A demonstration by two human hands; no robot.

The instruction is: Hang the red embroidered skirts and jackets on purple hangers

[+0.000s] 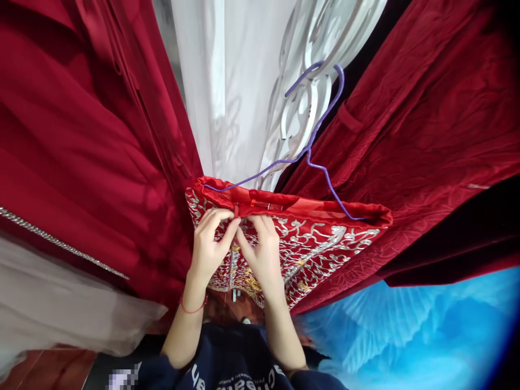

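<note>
A red garment [325, 238] with silver and gold embroidery hangs on a purple wire hanger [320, 162] in the middle of the view. Both hands are raised to its collar. My left hand [209, 246] pinches the left edge of the collar closure, fingers pressed together on the fabric. Its wrist carries a thin red string. My right hand [262, 249] pinches the other side of the same closure, fingertips meeting the left hand's at a small red fastening [236, 210]. What exactly sits between the fingertips is too small to make out.
A plain red dress [81, 151] with a sparkly band hangs at the left, over a white garment [60, 303]. A white sheer curtain [235, 86] and white ornamental screen [309, 81] stand behind. Dark red velvet [426, 124] hangs at the right, blue fabric [406, 336] below it.
</note>
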